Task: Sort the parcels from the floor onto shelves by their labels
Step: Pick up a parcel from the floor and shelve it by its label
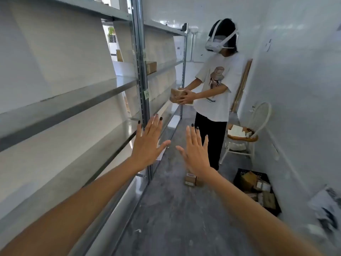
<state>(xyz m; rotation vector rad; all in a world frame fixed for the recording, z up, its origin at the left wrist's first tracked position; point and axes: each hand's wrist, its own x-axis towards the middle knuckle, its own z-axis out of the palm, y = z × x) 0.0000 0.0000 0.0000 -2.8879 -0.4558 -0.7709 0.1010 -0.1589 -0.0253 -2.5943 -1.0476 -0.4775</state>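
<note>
My left hand (148,145) and my right hand (195,150) are stretched out in front of me, fingers spread, holding nothing. A small brown parcel (190,179) stands on the grey floor just below my right wrist. A black crate (241,174) by the right wall holds several brown parcels (249,181). The metal shelf unit (73,102) runs along my left; one brown box (151,67) lies on a far shelf. Small green labels (146,94) are stuck on the upright post.
Another person (215,85) in a white T-shirt and a headset stands ahead in the aisle, holding a brown parcel (180,95) in both hands toward the shelves. A white chair (243,137) with papers on its seat stands against the right wall. The aisle is narrow.
</note>
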